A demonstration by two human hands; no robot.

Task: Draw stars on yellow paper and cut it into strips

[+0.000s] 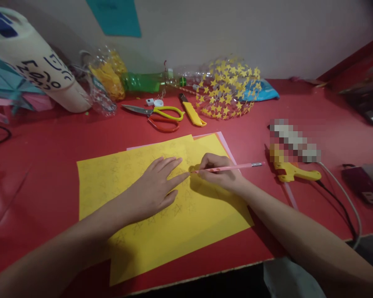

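A yellow sheet of paper [211,219] lies on the red table, with rows of small pencil-drawn stars over its left and middle part. My left hand [157,184] rests flat on the sheet, fingers spread, its index fingertip close to the pencil's point. Between the fingers of my right hand [219,171] is a pink pencil [245,166], its tip on or just above the paper and its eraser end pointing right. Edges of pink and orange sheets show beneath the yellow paper's far side.
Beyond the paper lie scissors [164,118], a yellow cutter [192,111], a green bottle [146,82] and a clear dome covered in yellow stars [226,91]. A white tumbler [40,62] stands at the left. To the right are a yellow glue gun [294,171] and a corded power strip [295,140].
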